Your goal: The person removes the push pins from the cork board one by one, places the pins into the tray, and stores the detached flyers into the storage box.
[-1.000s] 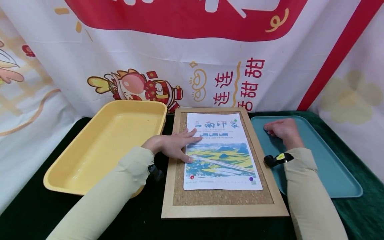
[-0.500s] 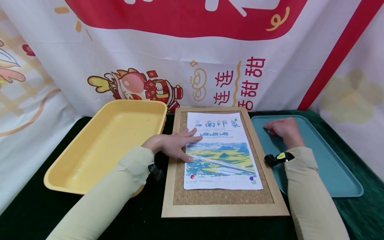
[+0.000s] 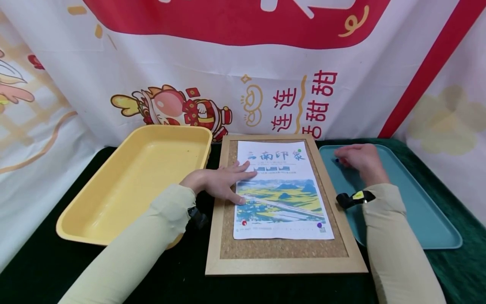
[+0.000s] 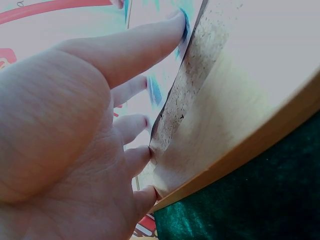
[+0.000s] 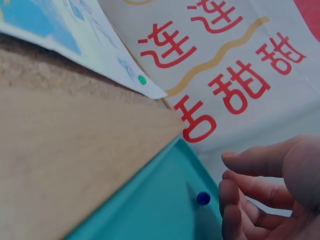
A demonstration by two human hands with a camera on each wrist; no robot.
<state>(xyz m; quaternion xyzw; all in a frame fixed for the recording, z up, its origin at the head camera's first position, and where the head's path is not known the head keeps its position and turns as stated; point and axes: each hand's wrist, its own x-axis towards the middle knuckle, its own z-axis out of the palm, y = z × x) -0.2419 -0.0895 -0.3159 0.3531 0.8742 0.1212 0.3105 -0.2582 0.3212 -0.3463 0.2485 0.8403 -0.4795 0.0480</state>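
The right hand has lifted slightly, loosely curled and seemingly empty; the blue pin just beside it sits on the tray, where a nudge could roll it. The left hand lies spread on the paper, which might shift if released.

Left grip splayed, right grip half-curled

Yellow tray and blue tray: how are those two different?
The yellow tray has tall walls; the blue tray has only a low rim. The yellow tray is left of the framed board, the blue tray right of it. The right hand is over the blue tray, the left sleeve over the yellow tray. Both have rounded corners.
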